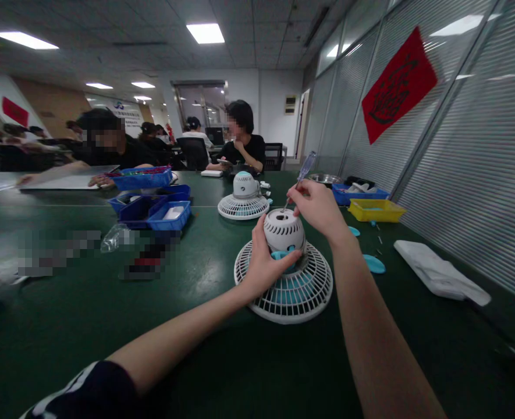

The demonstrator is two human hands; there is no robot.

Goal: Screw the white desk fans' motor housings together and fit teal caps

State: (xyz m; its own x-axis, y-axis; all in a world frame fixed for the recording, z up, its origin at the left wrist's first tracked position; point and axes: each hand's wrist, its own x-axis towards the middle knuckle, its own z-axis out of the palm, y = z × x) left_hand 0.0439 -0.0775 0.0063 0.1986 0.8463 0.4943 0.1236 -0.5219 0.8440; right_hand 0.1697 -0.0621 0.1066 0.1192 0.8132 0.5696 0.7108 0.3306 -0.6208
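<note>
A white fan (284, 314) lies grille-down on the green table, its rounded motor housing facing up. My left hand (263, 262) is wrapped round the side of that housing, thumb across the light-blue part at its base. Pinched in my right hand (316, 206) is a screwdriver (306, 166) with a clear purplish handle. It is tilted, and its shaft points down to the dark opening in the top of the housing. Whether the tip meets a screw is too small to tell. Behind stands a second fan (244, 203), also grille-down.
Stacked blue bins (170, 215) stand at the left. At the right are a yellow bin (377, 210), a blue tray (359, 194), a light-blue oval cover (374, 264), small metal pieces and a white packet (440, 270). Across the table sit two people.
</note>
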